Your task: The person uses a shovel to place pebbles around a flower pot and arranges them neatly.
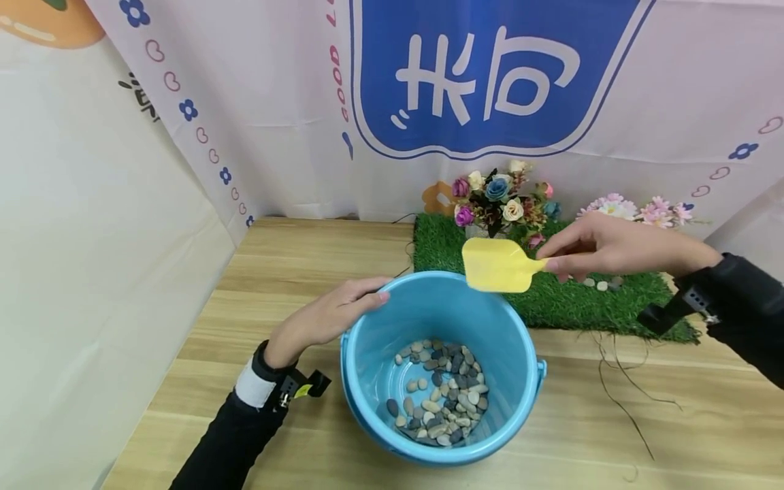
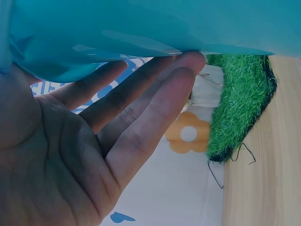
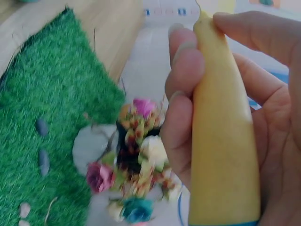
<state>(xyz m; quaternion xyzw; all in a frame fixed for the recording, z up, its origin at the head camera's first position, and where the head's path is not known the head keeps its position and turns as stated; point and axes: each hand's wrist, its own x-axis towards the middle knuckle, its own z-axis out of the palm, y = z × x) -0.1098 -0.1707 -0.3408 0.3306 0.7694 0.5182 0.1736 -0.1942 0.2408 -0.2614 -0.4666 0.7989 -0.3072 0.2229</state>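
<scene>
A light blue bucket (image 1: 441, 457) stands on the wooden table, with many grey, white and dark pebbles (image 1: 450, 395) on its bottom. My left hand (image 1: 333, 313) holds the bucket's left rim, thumb over the edge. Its fingers (image 2: 141, 127) reach long along the outer wall in the left wrist view. In my right hand (image 1: 618, 245) is a yellow toy shovel (image 1: 497, 265), gripped by its handle (image 3: 223, 127). The shovel's blade overlaps the bucket's far rim in the head view, and no pebbles show on it.
Behind the bucket lies a green artificial grass mat (image 1: 551, 309) with a few pebbles (image 1: 602, 286) near my right hand. Potted artificial flowers (image 1: 499, 197) and pink flowers (image 1: 661, 211) stand at the back. Dark loose threads (image 1: 625, 401) lie on the table. A printed curtain (image 1: 294, 156) hangs behind.
</scene>
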